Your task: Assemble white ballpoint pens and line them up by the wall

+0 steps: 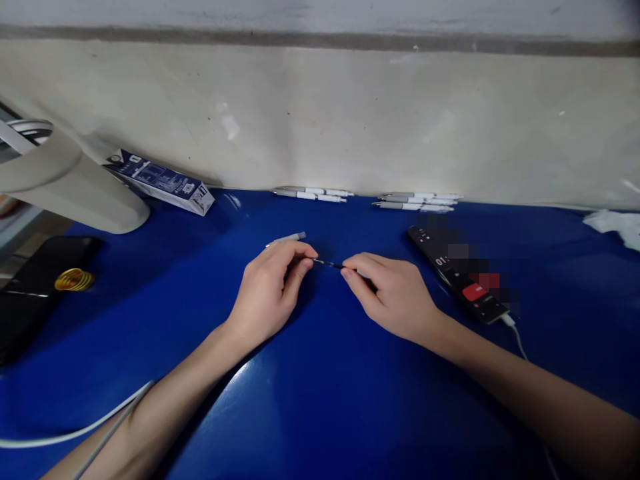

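Over the blue worktop (320, 413), the left hand (265, 287) and the right hand (395, 293) pinch a thin dark rod (330, 265) between them, thumb against fingers. Just beyond the left hand lies a pale pen part (289, 238), partly hidden. Along the wall (350, 120) lie a left group of white pens (315, 195) and a right group of white pens (417, 201). Right of the hands is a lit phone (453, 277), cable plugged in; far left, a blue-and-white box (160, 180), a beige container (107, 200) and a yellow coil (74, 279)

Pale wall (350, 113) across upper frame, scuffed, whitish patch (230, 125) left of centre. Darker grey band (320, 41) near top edge. Glossy blue tabletop (310, 413) below, meeting wall; soft glare (245, 372) lower left of centre.
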Demonstrator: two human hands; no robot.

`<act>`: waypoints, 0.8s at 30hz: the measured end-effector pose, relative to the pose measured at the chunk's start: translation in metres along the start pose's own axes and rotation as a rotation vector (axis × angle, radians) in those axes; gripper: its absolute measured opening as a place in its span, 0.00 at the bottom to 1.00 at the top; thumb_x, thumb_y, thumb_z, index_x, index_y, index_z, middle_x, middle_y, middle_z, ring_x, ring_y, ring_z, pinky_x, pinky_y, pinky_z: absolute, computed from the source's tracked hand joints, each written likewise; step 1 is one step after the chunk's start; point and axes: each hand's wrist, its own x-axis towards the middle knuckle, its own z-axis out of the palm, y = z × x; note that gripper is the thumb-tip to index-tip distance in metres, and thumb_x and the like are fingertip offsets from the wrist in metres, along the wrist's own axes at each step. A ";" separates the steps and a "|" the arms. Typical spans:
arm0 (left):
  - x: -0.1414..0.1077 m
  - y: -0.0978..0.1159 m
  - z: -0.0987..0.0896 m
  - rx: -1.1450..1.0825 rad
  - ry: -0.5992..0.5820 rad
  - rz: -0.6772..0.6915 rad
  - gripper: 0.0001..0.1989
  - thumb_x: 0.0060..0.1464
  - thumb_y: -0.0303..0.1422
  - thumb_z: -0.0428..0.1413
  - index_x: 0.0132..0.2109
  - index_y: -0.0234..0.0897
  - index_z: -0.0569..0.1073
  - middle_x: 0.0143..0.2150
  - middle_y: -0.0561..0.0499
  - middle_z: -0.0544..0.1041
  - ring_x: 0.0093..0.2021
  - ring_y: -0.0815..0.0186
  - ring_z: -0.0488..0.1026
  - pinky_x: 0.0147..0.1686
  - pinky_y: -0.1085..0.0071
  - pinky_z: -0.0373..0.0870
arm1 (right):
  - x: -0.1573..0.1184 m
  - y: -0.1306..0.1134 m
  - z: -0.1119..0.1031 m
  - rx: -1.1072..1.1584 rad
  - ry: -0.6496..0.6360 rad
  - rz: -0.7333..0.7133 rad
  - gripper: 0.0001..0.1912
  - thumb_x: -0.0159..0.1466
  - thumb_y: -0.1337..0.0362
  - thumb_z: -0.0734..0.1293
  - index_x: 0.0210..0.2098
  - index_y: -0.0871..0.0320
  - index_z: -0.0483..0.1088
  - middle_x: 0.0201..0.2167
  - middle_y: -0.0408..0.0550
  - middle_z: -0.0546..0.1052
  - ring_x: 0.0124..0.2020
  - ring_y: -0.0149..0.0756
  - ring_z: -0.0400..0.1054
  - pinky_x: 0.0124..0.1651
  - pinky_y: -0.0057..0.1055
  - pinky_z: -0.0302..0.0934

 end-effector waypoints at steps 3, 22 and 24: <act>0.000 0.001 -0.001 0.014 -0.005 0.026 0.06 0.61 0.28 0.51 0.44 0.39 0.71 0.39 0.52 0.75 0.40 0.65 0.72 0.43 0.67 0.68 | 0.000 0.000 0.001 -0.020 0.000 0.002 0.12 0.69 0.61 0.56 0.37 0.56 0.70 0.30 0.41 0.74 0.28 0.27 0.65 0.31 0.28 0.50; 0.001 0.005 0.000 0.338 0.100 -0.027 0.21 0.55 0.38 0.55 0.55 0.40 0.67 0.54 0.44 0.68 0.54 0.51 0.61 0.49 0.54 0.61 | -0.001 -0.002 0.002 -0.075 0.037 -0.026 0.13 0.69 0.62 0.56 0.40 0.57 0.71 0.30 0.44 0.74 0.29 0.29 0.65 0.32 0.27 0.53; 0.000 0.002 0.001 0.366 0.110 -0.061 0.20 0.54 0.37 0.55 0.55 0.40 0.67 0.54 0.43 0.68 0.54 0.50 0.61 0.47 0.53 0.60 | -0.001 -0.001 0.002 -0.046 0.063 -0.020 0.12 0.69 0.62 0.56 0.40 0.57 0.71 0.30 0.44 0.74 0.29 0.29 0.66 0.32 0.27 0.53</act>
